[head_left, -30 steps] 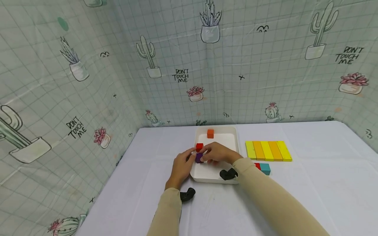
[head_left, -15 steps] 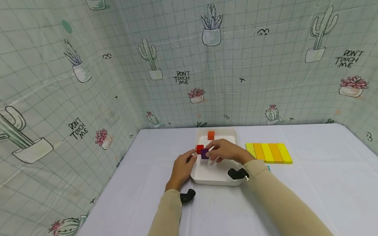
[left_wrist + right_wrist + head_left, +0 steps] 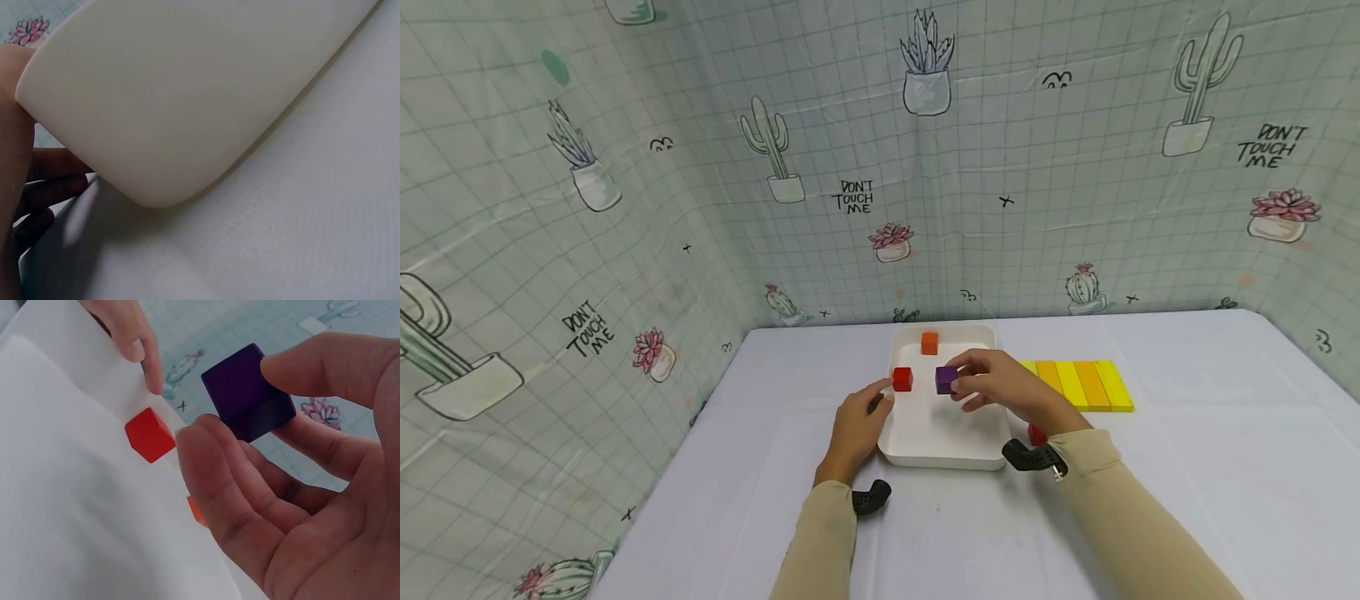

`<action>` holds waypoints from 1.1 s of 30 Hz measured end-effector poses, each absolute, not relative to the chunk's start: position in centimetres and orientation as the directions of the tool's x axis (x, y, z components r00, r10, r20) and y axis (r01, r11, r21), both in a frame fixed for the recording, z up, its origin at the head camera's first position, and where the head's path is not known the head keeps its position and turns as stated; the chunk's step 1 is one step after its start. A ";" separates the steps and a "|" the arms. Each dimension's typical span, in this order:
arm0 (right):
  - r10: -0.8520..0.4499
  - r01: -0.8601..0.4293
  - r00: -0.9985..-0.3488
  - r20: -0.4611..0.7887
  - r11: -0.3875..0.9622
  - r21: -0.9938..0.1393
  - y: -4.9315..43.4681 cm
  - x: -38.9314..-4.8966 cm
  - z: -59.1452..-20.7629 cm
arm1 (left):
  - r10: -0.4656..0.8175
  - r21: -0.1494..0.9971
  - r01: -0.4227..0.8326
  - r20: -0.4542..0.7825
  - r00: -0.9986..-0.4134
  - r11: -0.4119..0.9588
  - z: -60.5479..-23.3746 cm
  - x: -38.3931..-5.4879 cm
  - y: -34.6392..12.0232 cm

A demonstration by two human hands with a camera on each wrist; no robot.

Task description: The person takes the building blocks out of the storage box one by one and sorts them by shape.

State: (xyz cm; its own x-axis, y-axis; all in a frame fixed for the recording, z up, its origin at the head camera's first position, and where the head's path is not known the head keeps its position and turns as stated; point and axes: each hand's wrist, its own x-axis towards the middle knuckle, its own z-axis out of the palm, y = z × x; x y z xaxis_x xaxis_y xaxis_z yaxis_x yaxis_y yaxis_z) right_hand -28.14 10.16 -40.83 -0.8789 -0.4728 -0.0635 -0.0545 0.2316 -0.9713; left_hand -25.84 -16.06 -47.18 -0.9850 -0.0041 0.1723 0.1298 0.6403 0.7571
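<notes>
- Right hand (image 3: 1009, 385) pinches purple cube (image 3: 945, 381) above tray (image 3: 940, 437), apparently for fine control.
- Left hand (image 3: 857, 422), fingers loose, at tray's left rim, perhaps steadying it.

Pale printed cloth (image 3: 985, 150) walls in a white worktop (image 3: 1195, 467).
Cloth bkgd hangs behind & down both sides, wrinkled on the L; thin grid lines all over, plus repeat prints: tall potted cacti (image 3: 1207, 75), pink succulents (image 3: 1283, 208) in pots, small x's (image 3: 1006, 202) & "DON'T TOUCH ME" lettering (image 3: 1272, 146) in dark caps. Worktop has faint creases, rounded far R corner, far edge nr the cloth; close up in L wrist view, finely textured. Light's soft, bkgd a bit dimmer than worktop. R wrist view catches some prints too, slightly blurred.
</notes>
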 end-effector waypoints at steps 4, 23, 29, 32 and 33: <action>-0.449 -0.073 -0.893 -0.032 0.214 -0.974 10.7 -27.4 -40.9 | -0.006 0.753 0.129 0.174 -0.985 0.645 -47.2 -25.9 -16.0; -0.385 -0.058 -0.922 -0.036 0.228 -0.972 13.7 -25.0 -40.8 | -0.027 0.774 0.081 0.125 -0.992 0.628 -47.5 -25.8 -15.7; -0.374 -0.076 -0.927 -0.016 0.229 -0.971 15.4 -24.5 -41.0 | -0.033 0.774 0.072 0.119 -0.992 0.630 -47.4 -25.7 -15.8; -0.356 -0.073 -0.934 -0.018 0.240 -0.968 16.2 -24.3 -40.9 | -0.031 0.774 0.076 0.122 -0.992 0.629 -47.4 -25.8 -15.8; -0.348 -0.069 -0.937 -0.021 0.244 -0.967 16.4 -24.2 -40.9 | -0.033 0.776 0.073 0.120 -0.992 0.627 -47.3 -25.8 -15.9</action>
